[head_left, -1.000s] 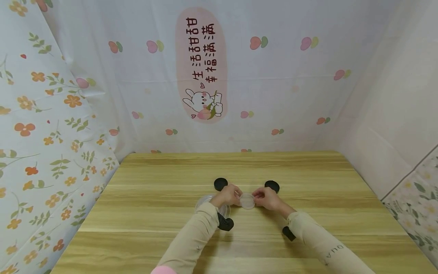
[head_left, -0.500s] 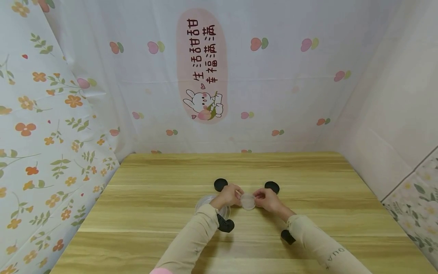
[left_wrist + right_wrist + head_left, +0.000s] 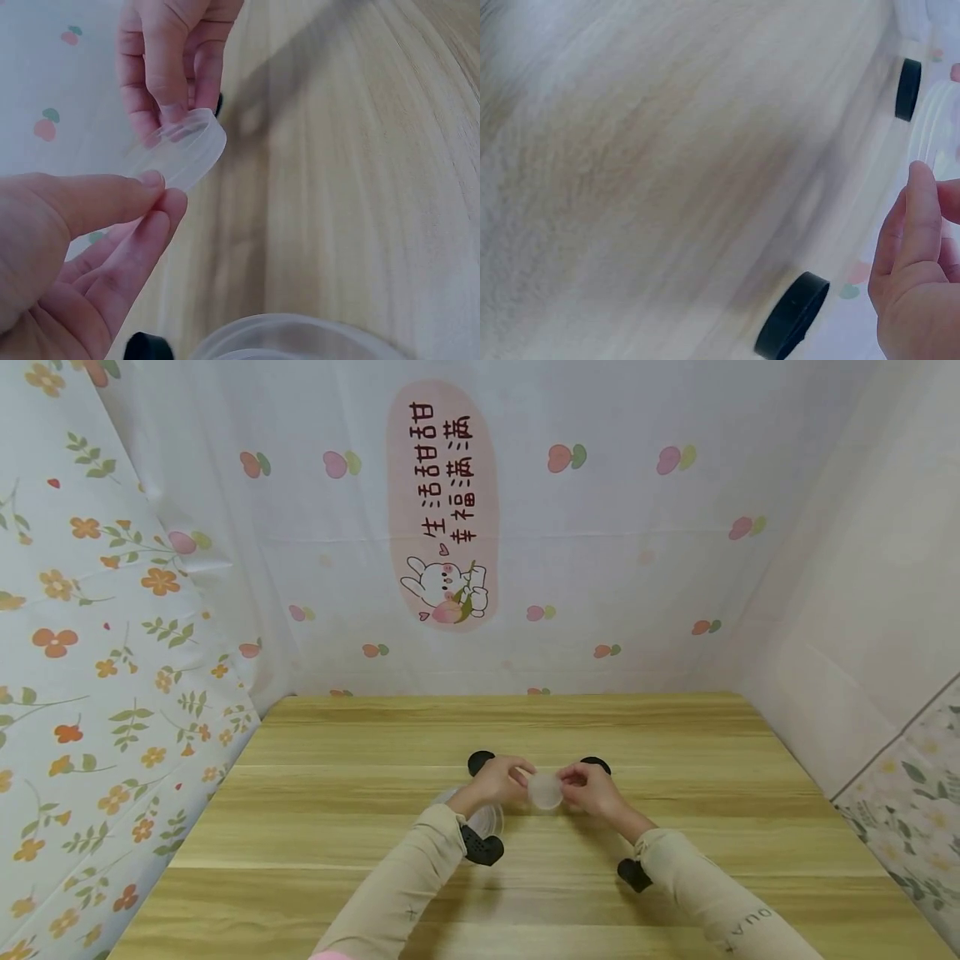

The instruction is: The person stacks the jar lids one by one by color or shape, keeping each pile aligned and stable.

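A small, clear, round plastic lid with a raised rim (image 3: 545,791) is held up between both hands, tilted toward the head camera. On its left side, my left hand (image 3: 498,781) pinches the edge between thumb and fingertips. The thumb and fingers of my right hand (image 3: 591,788) grip the opposite edge. In the left wrist view the lid (image 3: 196,150) appears tilted, with wood tabletop beyond it. The lid's rim (image 3: 928,131) shows at the right side of the right wrist view. A larger clear round plastic piece (image 3: 489,823) lies on the table, partly hidden by my left forearm.
Two black round discs sit just beyond the hands, a left disc (image 3: 480,762) and a right disc (image 3: 597,764), both partly covered by the hands. The wooden table (image 3: 360,735) ends at a patterned cloth backdrop (image 3: 645,610). Black wrist cameras hang below both forearms.
The lid has come up slightly and tipped more toward the head camera. My left wrist has shifted a little to the left and now overlaps the left black disc more.
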{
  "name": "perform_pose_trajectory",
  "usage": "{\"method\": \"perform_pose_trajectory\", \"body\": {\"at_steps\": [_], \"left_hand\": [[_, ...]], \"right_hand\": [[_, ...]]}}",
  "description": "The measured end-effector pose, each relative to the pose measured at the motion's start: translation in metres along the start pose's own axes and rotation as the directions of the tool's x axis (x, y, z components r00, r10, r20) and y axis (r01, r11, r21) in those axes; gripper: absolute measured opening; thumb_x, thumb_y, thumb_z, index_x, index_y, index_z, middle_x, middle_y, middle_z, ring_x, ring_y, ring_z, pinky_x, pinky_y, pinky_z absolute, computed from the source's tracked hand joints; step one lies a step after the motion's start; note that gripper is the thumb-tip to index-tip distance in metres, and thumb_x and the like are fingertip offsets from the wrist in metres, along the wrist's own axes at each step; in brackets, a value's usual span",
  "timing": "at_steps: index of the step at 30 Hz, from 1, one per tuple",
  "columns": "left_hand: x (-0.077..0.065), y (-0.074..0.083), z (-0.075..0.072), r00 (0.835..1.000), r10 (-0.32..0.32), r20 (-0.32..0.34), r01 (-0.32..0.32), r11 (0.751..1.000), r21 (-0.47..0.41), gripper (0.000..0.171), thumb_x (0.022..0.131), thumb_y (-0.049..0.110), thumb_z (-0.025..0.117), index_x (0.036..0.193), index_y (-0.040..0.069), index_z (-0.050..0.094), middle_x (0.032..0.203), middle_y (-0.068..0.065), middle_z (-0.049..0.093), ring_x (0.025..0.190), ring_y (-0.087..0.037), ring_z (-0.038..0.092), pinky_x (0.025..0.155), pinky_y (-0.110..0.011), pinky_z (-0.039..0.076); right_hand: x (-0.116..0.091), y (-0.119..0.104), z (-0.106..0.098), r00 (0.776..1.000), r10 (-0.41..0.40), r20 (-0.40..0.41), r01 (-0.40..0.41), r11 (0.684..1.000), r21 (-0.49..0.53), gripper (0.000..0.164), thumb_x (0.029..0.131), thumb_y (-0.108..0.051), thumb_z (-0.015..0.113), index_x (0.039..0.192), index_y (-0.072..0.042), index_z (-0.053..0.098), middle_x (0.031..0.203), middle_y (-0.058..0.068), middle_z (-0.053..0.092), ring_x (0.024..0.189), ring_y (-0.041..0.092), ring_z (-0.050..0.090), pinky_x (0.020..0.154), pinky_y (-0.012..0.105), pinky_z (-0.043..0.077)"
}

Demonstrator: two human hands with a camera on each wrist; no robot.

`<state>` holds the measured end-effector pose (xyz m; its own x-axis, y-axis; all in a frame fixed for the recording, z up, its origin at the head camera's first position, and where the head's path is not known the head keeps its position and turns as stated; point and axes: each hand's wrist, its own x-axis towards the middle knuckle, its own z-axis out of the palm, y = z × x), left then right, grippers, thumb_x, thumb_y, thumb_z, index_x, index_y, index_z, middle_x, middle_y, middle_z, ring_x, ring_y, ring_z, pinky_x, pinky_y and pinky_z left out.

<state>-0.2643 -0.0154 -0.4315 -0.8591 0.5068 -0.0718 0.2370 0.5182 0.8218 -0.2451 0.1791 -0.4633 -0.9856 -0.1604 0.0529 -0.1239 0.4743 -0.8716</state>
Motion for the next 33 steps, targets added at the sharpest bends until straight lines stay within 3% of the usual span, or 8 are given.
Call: {"method": "perform_pose_trajectory", "body": {"at_steps": [4,9,15,24,33], "left_hand": [[-0.003,0.000,-0.009,0.997,0.074,0.012,-0.073,0.997,-0.007,0.037,0.071,0.004,0.071,0.106,0.000,0.061,0.085,-0.014,0.064,0.076,-0.019,0.059,0.056,-0.020,0.045],[-0.008,0.000,-0.018,0.995,0.101,0.007,-0.101,0.995,-0.024,0.039,0.071,0.003,0.072,0.108,-0.002,0.060,0.087,-0.016,0.064,0.082,-0.025,0.060,0.058,-0.020,0.045],[-0.014,-0.004,-0.025,0.992,0.126,-0.015,-0.126,0.992,0.026,0.039,0.072,0.005,0.072,0.109,-0.002,0.060,0.084,-0.013,0.065,0.081,-0.024,0.060,0.062,-0.022,0.045],[-0.034,-0.010,-0.040,0.983,0.186,0.003,-0.186,0.980,0.070,0.038,0.076,-0.001,0.063,0.112,-0.006,0.056,0.088,-0.016,0.062,0.080,-0.027,0.059,0.067,-0.027,0.049],[-0.045,-0.025,-0.056,0.989,0.150,-0.013,-0.149,0.988,0.045,0.035,0.079,0.008,0.063,0.113,0.001,0.058,0.091,-0.012,0.062,0.086,-0.023,0.059,0.072,-0.031,0.049]], "right_hand": [[0.002,-0.006,0.001,1.000,-0.016,-0.021,0.016,1.000,0.020,0.014,0.081,0.003,0.060,0.093,0.010,0.060,0.085,0.015,0.062,0.077,0.022,0.059,0.062,0.028,0.050],[0.004,-0.017,0.003,1.000,0.001,-0.015,0.000,0.997,0.081,0.013,0.081,0.003,0.059,0.093,0.009,0.061,0.085,0.015,0.062,0.074,0.018,0.059,0.063,0.032,0.052],[0.005,-0.028,0.008,1.000,0.019,0.002,-0.019,0.994,0.109,0.014,0.081,0.002,0.059,0.094,0.009,0.060,0.085,0.014,0.061,0.075,0.019,0.059,0.065,0.033,0.052],[0.008,-0.043,0.021,0.995,-0.077,0.055,0.071,0.992,0.103,0.014,0.080,0.001,0.060,0.091,0.011,0.060,0.081,0.014,0.060,0.071,0.021,0.059,0.060,0.034,0.052],[0.014,-0.054,0.038,0.991,-0.109,0.072,0.102,0.990,0.095,0.013,0.080,0.002,0.060,0.090,0.009,0.061,0.078,0.011,0.060,0.068,0.015,0.057,0.059,0.033,0.052]]}}
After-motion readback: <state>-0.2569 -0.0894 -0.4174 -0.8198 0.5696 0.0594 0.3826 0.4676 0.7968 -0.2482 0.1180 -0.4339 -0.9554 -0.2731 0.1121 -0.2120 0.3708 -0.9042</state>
